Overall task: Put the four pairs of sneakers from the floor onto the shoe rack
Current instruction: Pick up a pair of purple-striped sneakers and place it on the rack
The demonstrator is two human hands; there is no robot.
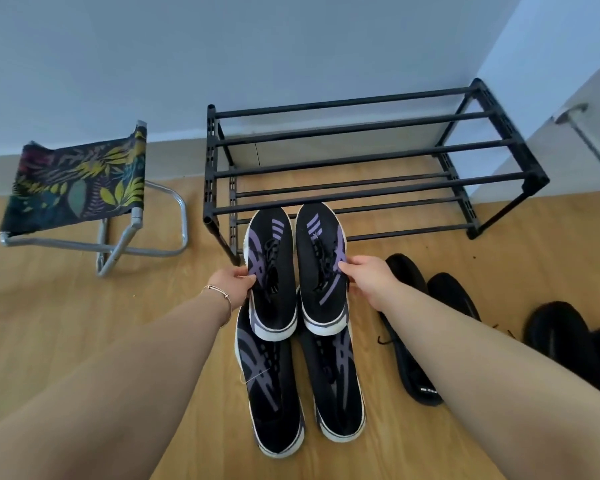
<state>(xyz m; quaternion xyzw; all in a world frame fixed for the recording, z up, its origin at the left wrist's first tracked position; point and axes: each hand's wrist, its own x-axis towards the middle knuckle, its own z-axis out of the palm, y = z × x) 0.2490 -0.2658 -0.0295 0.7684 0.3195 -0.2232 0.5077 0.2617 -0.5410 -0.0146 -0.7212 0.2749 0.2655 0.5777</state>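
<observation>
My left hand (231,284) grips the left shoe (272,271) of a black pair with purple stripes. My right hand (371,277) grips the right shoe (321,268) of that pair. Both shoes are lifted, toes pointing at the black two-tier shoe rack (361,161), which stands bare against the wall. Below them a black pair with grey stripes (274,382) lies on the wooden floor. An all-black pair (407,271) lies to the right, partly hidden by my right forearm. Another all-black pair (561,337) sits at the far right.
A folding stool (80,181) with a leaf-print fabric seat stands left of the rack. A white door with a metal handle (589,136) is at the right edge. The wall runs behind the rack.
</observation>
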